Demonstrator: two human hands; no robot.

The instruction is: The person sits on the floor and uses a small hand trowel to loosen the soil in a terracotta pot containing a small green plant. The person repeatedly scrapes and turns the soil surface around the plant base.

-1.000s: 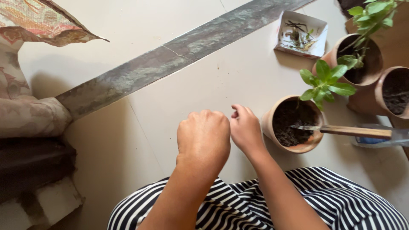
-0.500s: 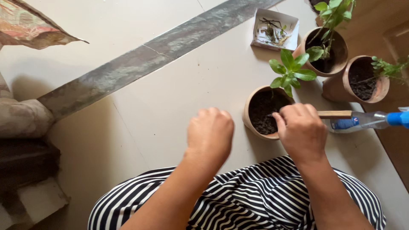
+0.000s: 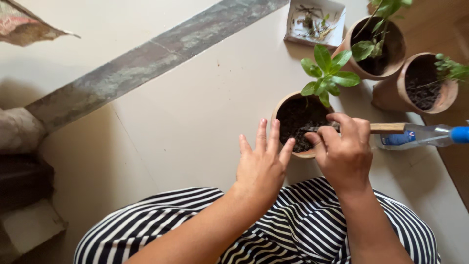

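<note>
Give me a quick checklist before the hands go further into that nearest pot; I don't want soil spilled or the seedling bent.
1. Right hand has the wooden-handled tool gripped: ok, fingers wrap it over the pot.
2. Left hand steadies the nearest clay pot: not ok, fingers are spread, only tips near the rim.
3. Pot stands upright on the floor: ok.
4. Green seedling is out of the tool's way: ok, it stands at the pot's far edge.
5. Plastic bottle with the blue cap is closed: cannot tell; it lies on its side.
6. Tool tip's depth in the soil: cannot tell.
</note>
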